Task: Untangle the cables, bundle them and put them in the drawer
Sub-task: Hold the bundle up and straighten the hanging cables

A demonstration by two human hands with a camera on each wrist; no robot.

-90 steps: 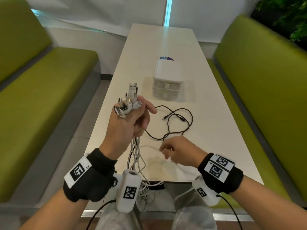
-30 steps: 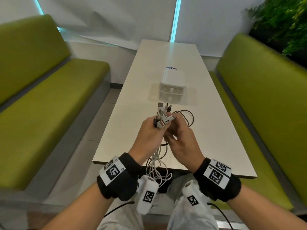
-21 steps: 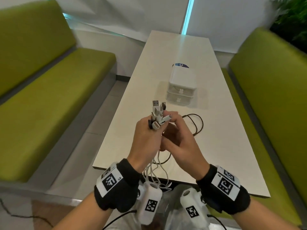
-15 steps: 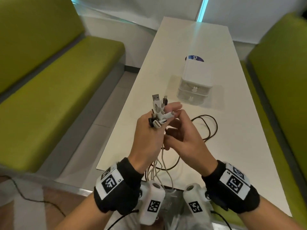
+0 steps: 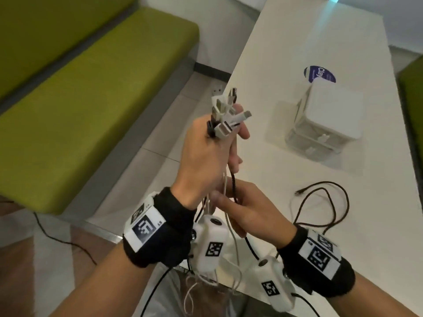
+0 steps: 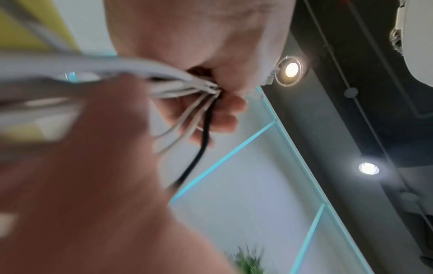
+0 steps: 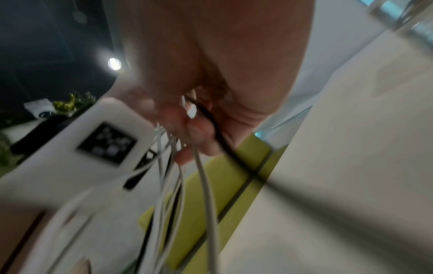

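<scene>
Left hand (image 5: 207,154) was raised over the near left corner of the table (image 5: 270,53), fingers curled round a bunch of cables (image 5: 225,179) just under the plugs (image 5: 225,110), which fanned out above the fist. Right hand (image 5: 249,209) sat directly below, fingers and thumb closed round the same strands where they hung toward the lap.

Judgement: step in hand was stripping the bunch straight. To do it well, keep the upper grip firm, slide the lower hand down loosely, and stop at any snag rather than pull it tight.

Bunch was mostly thin white cords plus one black cable (image 5: 325,202), whose free length lay in loose loops on the table. Small white drawer box (image 5: 329,117) stood further back, both drawers apparently closed
</scene>
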